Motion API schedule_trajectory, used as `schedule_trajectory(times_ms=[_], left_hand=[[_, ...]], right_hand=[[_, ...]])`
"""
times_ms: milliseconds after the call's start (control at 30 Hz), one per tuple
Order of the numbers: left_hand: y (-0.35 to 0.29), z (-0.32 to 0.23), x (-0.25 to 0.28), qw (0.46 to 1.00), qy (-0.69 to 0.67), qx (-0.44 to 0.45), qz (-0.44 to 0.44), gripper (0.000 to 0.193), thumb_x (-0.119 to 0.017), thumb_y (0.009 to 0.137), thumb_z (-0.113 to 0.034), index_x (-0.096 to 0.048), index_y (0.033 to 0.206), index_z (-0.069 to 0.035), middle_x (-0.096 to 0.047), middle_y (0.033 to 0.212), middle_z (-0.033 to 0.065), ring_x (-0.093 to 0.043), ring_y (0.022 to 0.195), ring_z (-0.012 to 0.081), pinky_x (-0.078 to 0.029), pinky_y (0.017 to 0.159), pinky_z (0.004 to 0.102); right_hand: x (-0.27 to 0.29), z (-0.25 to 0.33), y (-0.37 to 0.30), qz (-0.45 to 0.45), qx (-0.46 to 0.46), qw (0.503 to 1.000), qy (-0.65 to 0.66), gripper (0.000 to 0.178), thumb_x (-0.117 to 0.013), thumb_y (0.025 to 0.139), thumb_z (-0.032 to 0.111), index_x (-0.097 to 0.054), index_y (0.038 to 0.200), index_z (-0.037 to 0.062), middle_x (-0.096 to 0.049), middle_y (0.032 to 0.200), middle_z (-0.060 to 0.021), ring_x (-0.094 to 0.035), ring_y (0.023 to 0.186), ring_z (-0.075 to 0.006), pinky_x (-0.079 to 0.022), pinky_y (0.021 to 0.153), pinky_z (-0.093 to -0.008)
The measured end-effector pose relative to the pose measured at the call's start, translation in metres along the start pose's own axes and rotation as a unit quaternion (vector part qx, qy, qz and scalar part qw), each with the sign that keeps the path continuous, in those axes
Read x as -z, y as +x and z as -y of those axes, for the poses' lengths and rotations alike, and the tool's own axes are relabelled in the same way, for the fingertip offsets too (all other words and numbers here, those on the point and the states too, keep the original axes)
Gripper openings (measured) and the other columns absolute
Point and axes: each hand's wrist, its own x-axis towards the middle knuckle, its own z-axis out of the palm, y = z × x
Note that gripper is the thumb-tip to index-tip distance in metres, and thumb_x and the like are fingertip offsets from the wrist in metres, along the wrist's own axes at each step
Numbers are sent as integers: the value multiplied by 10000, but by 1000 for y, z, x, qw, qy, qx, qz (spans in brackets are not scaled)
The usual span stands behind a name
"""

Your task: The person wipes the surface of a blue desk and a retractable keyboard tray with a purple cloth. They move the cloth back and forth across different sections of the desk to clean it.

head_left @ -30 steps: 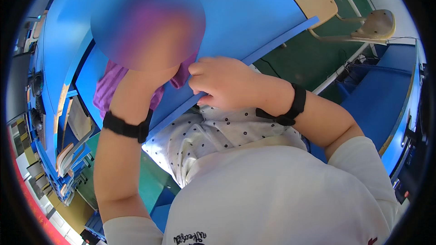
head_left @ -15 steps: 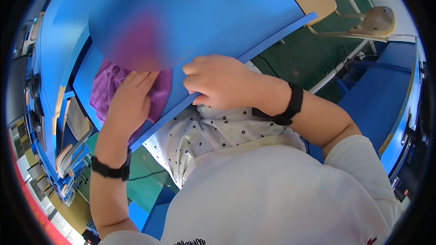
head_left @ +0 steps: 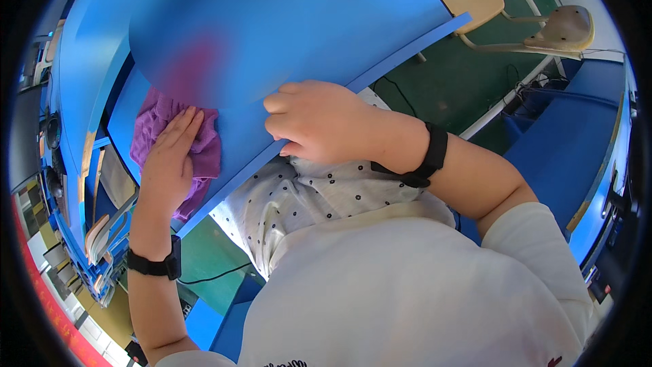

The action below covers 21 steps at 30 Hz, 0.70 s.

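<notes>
A crumpled purple cloth [head_left: 204, 146] lies on the blue desk [head_left: 326, 41] near its left end, one corner reaching down to the front edge. My left hand [head_left: 170, 156] rests flat on top of it with the fingers stretched out together. To the right, at the desk's front edge, my right hand [head_left: 305, 119] is curled into a loose fist, apart from the cloth. Nothing shows between its fingers. The far part of the cloth disappears into a blurred round patch over the desk. Each wrist wears a black band.
A wooden chair [head_left: 569, 27] with a metal frame stands at the upper right, near cables on the green floor [head_left: 448, 88]. Another blue desk [head_left: 550, 156] is on the right. At the left are a dark monitor [head_left: 26, 136] and several stacked seats. My lap is under the desk edge.
My left hand has slid leftward over the desk, and the cloth has shifted and bunched up with it. My right hand stays curled at the edge, only slightly farther left.
</notes>
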Motion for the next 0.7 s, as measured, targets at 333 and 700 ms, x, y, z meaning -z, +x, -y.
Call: schedule_trajectory(times_ms=[333, 700], left_hand=[[99, -39, -14, 987, -57, -128, -72, 652, -475, 785, 61, -525, 1423, -63, -472, 1515, 143, -415, 1415, 346, -340, 1179, 433], [6, 16, -7, 1000, -28, 0, 3, 700, -475, 755, 49, -504, 1447, -59, -449, 1533, 154, -410, 1425, 347, -328, 1190, 417]], right_hand=[[3, -2, 2, 17, 5, 1000, -25, 238, -808, 702, 210, -624, 782, 82, -560, 878, -51, -590, 884, -259, -501, 738, -406], [0, 1, 3, 21, -6, 1000, -7, 190, -772, 720, 160, -611, 798, 95, -514, 851, -45, -561, 852, -254, -481, 720, -399]])
